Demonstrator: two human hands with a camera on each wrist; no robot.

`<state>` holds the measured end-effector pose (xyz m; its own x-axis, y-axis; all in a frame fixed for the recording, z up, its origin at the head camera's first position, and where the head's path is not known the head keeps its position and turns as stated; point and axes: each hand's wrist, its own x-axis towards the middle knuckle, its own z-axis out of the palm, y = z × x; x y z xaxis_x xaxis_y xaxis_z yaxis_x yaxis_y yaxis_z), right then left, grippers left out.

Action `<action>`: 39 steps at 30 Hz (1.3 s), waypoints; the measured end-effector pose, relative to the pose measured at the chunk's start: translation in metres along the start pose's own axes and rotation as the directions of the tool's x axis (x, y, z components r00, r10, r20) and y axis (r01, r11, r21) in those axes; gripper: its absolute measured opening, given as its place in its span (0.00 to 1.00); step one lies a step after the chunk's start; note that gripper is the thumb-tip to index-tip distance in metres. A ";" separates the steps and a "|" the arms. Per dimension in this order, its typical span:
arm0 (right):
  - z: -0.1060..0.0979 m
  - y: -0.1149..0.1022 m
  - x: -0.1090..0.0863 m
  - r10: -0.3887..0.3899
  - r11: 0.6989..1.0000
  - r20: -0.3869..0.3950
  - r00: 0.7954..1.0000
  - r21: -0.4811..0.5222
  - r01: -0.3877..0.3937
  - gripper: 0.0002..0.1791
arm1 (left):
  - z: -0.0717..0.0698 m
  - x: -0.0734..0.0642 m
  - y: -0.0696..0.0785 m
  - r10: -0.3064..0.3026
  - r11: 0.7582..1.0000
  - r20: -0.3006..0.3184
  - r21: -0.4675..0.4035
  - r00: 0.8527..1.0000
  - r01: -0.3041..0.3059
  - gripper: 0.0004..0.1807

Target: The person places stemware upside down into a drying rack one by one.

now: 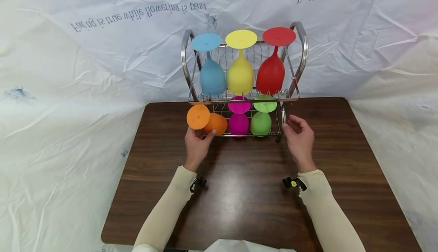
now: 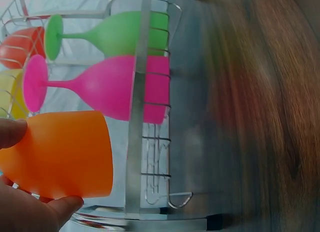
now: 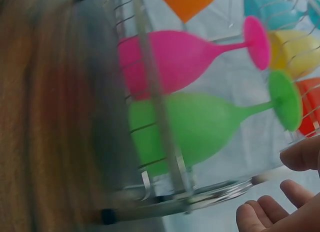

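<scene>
My left hand (image 1: 197, 147) holds an orange goblet (image 1: 217, 124) by the stem side, at the left end of the rack's lower tier. The goblet is tilted, its round foot up to the left and its bowl toward the right. In the left wrist view, thumb and fingers lie about the orange bowl (image 2: 62, 154), its rim near the rack's front bar. My right hand (image 1: 302, 141) is beside the metal rack's right leg (image 1: 283, 115), thumb and fingers apart with nothing between them. Upside down in the lower tier stand a magenta goblet (image 1: 238, 124) and a green goblet (image 1: 261, 123).
Blue (image 1: 213, 78), yellow (image 1: 240, 78) and red (image 1: 271, 75) goblets stand upside down on the upper tier. The two-tier wire rack (image 1: 304, 50) is at the back of the brown wooden table (image 1: 232, 206). White sheeting (image 1: 137, 39) hangs behind and beside it.
</scene>
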<state>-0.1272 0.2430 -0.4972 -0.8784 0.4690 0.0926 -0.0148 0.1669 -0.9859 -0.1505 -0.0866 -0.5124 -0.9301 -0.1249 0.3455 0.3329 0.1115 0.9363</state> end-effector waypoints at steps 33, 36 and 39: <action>0.007 0.032 0.019 -0.032 0.984 -0.023 0.999 -0.179 0.028 0.16 | 0.017 0.030 0.000 -0.016 0.861 0.177 0.503 0.984 -0.076 0.25; 0.006 0.032 0.018 -0.038 0.981 -0.022 0.999 -0.192 0.033 0.17 | 0.019 0.031 -0.002 -0.032 0.829 0.192 0.553 0.981 -0.081 0.24; 0.006 0.033 0.019 -0.041 0.980 -0.022 0.999 -0.197 0.036 0.17 | 0.021 0.032 -0.003 -0.049 0.797 0.201 0.598 0.978 -0.083 0.23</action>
<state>-0.1470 0.2524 -0.5288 -0.8662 0.4809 0.1359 0.0482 0.3510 -0.9351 -0.1850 -0.0699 -0.5056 -0.9575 0.0704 0.2796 0.2494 0.6890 0.6805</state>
